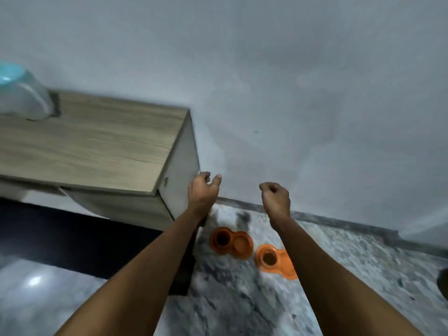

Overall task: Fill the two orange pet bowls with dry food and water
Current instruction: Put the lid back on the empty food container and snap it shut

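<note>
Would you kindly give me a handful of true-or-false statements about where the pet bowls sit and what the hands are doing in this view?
1. Both orange double bowls, the left one and the right one, sit on the marble floor. True.
2. The left hand holds a bag of dry food. False: it holds nothing, fingers loosely curled.
3. The right hand is raised with nothing visible in it. True.
4. The bowls rest on top of the wooden cabinet. False: they are on the floor beside it.
5. The right forearm covers part of the right bowl. True.
</note>
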Available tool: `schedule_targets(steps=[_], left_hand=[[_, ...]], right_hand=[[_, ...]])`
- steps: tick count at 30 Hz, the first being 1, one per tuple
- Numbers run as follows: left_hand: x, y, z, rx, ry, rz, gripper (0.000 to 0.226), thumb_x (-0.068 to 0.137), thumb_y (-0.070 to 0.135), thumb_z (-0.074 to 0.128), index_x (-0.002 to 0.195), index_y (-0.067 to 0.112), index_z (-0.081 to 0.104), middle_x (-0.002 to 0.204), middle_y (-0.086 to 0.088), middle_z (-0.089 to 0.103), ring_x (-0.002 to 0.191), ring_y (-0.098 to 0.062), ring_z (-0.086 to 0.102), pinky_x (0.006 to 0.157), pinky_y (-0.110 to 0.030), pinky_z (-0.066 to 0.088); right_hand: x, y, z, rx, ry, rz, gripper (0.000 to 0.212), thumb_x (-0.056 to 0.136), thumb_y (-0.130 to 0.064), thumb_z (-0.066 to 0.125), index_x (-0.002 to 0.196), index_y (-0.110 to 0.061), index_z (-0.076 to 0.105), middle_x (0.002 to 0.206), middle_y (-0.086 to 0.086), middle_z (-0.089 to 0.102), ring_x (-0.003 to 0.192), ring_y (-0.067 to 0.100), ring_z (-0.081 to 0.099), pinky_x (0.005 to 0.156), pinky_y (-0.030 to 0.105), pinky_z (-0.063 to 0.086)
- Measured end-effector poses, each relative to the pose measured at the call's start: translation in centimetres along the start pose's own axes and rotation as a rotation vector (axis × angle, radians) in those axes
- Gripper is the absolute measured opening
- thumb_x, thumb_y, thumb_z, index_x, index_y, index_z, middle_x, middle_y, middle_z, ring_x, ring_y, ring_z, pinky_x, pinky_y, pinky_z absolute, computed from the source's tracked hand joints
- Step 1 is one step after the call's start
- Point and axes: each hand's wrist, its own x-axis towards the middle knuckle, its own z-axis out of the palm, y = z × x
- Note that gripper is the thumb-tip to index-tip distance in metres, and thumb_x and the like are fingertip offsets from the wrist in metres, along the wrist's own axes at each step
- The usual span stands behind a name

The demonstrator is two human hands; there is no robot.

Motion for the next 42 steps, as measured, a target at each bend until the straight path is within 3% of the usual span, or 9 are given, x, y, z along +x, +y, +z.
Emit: schedule_targets(steps=[4,11,16,20,24,27,30,38,42], left_hand=[[-0.2,-0.7,-10.4,-0.033,0.097,0.019,0.043,0.092,0.032,0.061,0.126,0.005,0.063,0.12,-0.015,0.068,0.117,-0.029,0.061,0.099,-0.032,0.044],[-0.3,-6.4,-29.0,-0.099,0.185,0.027,0.045,0.091,0.032,0.063,0.128,0.005,0.061,0.123,-0.013,0.067,0.119,-0.028,0.059,0.103,-0.034,0.044],[1.3,-9.0,-39.2,-0.152,0.271,0.015,0.045,0.09,0.031,0.065,0.127,0.006,0.062,0.121,-0.012,0.067,0.116,-0.027,0.061,0.102,-0.037,0.047],[3.0,-11.5,-45.1,-0.165,0.35,-0.004,0.043,0.09,0.031,0.064,0.126,0.006,0.063,0.121,-0.01,0.068,0.117,-0.026,0.06,0.102,-0.034,0.045],[5.4,-14.2,-50.0,-0.175,0.398,-0.043,0.043,0.091,0.032,0.064,0.126,0.007,0.063,0.121,-0.009,0.068,0.12,-0.026,0.058,0.102,-0.031,0.041],[8.6,-15.9,-53.8,-0.179,0.429,-0.06,0.041,0.091,0.031,0.064,0.123,0.007,0.065,0.118,-0.009,0.069,0.117,-0.025,0.06,0.1,-0.031,0.043],[12.3,-17.2,-57.7,-0.177,0.444,-0.057,0.036,0.09,0.029,0.065,0.118,0.006,0.067,0.112,-0.009,0.071,0.11,-0.025,0.063,0.098,-0.031,0.047],[22.0,-19.9,-66.2,-0.154,0.438,-0.071,0.03,0.087,0.024,0.068,0.108,0.004,0.071,0.102,-0.014,0.073,0.104,-0.03,0.067,0.097,-0.038,0.05],[24.6,-20.7,-68.8,-0.115,0.442,-0.07,0.031,0.09,0.024,0.067,0.11,0.002,0.07,0.102,-0.015,0.073,0.103,-0.028,0.066,0.093,-0.033,0.047]], right_hand=[[-6.5,-5.0,7.0,-0.04,-0.045,-0.09,0.021,0.094,-0.024,0.058,0.107,-0.013,0.068,0.105,0.002,0.064,0.097,0.021,0.056,0.083,0.03,0.041],[-17.8,-9.3,20.6,-0.084,-0.136,-0.17,0.013,0.093,-0.022,0.058,0.094,-0.015,0.069,0.098,0.007,0.071,0.087,0.021,0.064,0.086,0.039,0.053],[-21.8,-11.7,28.4,-0.088,-0.232,-0.196,0.014,0.096,-0.017,0.055,0.099,-0.01,0.067,0.088,-0.001,0.065,0.068,-0.003,0.053,0.076,0.024,0.038],[-23.2,-13.7,34.6,-0.123,-0.281,-0.234,0.012,0.095,-0.018,0.057,0.091,-0.013,0.067,0.086,0.004,0.067,0.07,0.013,0.06,0.072,0.021,0.042],[-24.0,-15.9,41.4,-0.157,-0.32,-0.279,0.012,0.095,-0.015,0.057,0.091,-0.011,0.068,0.078,0.005,0.064,0.057,0.009,0.056,0.046,0.006,0.04],[-24.5,-17.5,47.3,-0.157,-0.374,-0.28,0.013,0.093,-0.018,0.058,0.084,-0.016,0.068,0.083,0.006,0.068,0.073,0.019,0.061,0.071,0.021,0.045],[-24.2,-19.0,53.1,-0.143,-0.396,-0.282,0.015,0.089,-0.019,0.06,0.077,-0.018,0.068,0.084,0.006,0.071,0.082,0.024,0.064,0.079,0.033,0.05],[-22.9,-23.3,65.6,-0.171,-0.455,-0.266,0.017,0.091,-0.018,0.058,0.078,-0.019,0.068,0.091,0.007,0.072,0.09,0.024,0.064,0.088,0.036,0.05],[-22.3,-24.7,69.9,-0.191,-0.467,-0.27,0.013,0.093,-0.016,0.057,0.089,-0.015,0.069,0.097,0.007,0.071,0.096,0.024,0.064,0.093,0.04,0.05]])
